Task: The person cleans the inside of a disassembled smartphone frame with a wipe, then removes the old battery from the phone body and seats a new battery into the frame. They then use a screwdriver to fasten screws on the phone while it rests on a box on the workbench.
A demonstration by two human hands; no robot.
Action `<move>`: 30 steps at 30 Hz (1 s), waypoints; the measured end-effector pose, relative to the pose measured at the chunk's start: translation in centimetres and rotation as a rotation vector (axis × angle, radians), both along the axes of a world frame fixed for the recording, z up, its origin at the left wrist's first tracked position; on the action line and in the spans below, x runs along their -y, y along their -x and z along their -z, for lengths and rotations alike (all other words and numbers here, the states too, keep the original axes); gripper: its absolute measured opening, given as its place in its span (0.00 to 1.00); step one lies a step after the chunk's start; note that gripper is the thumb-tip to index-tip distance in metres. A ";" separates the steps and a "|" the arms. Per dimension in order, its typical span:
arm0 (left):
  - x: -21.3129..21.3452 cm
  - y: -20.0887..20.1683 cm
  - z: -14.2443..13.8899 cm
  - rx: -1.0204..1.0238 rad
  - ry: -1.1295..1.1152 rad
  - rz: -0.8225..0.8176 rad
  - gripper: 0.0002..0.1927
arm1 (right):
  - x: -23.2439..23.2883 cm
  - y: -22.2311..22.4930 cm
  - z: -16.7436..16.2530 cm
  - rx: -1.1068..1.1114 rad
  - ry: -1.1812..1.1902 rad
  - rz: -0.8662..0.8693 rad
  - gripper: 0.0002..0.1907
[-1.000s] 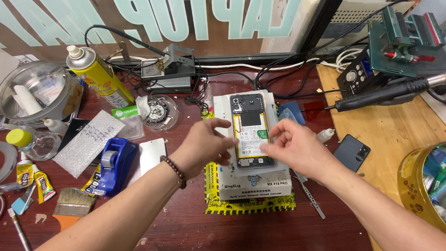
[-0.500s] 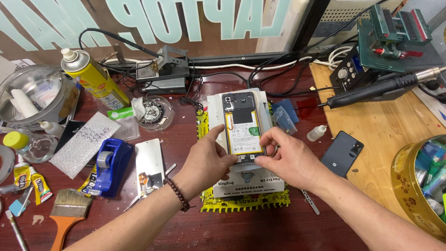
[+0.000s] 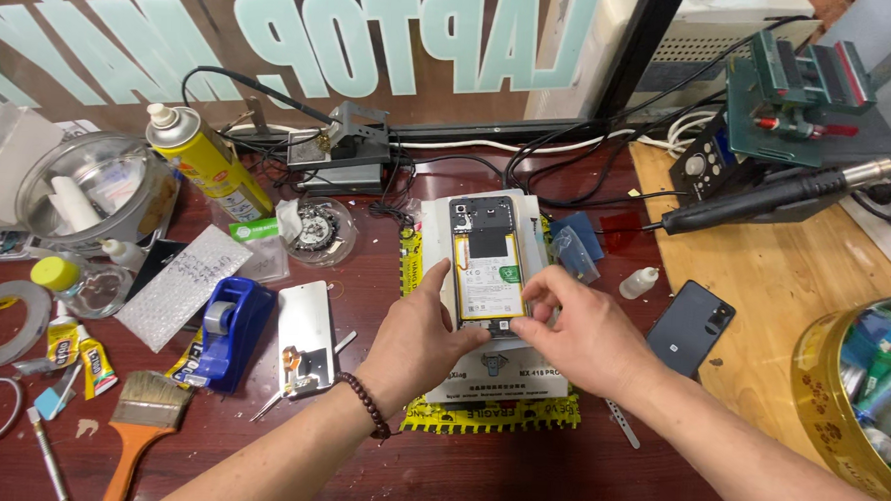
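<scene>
An opened smartphone with its back off and a white battery showing lies on a white heating pad, which rests on a yellow mat. My left hand grips the phone's lower left edge with the thumb up along its side. My right hand pinches the phone's lower right corner with fingertips on the battery edge. A beaded bracelet sits on my left wrist.
A detached screen panel and a blue tape dispenser lie to the left, with a brush, glue tubes and tape rolls. A yellow spray can stands behind. A dark phone back cover and hot-air handle lie on the right.
Both hands slid from the middle of the phone down to its lower end. The view shifted so the bench sits higher and the brush came into sight.
</scene>
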State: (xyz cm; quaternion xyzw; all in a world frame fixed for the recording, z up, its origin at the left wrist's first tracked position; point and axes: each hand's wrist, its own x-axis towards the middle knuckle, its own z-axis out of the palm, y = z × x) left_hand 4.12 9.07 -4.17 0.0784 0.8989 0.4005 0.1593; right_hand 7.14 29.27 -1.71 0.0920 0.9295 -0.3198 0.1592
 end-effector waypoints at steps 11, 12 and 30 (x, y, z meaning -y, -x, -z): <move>1.7 4.2 2.3 0.683 -0.764 -0.411 0.13 | 7.6 3.6 -3.7 -0.001 -0.402 -0.081 0.59; 1.9 4.6 2.5 0.691 -0.756 -0.386 0.11 | 8.0 3.9 -3.9 0.051 -0.422 -0.089 0.59; 1.6 7.0 2.2 0.763 -0.574 -0.368 0.07 | 4.8 5.7 -6.0 -0.002 -0.034 0.100 0.33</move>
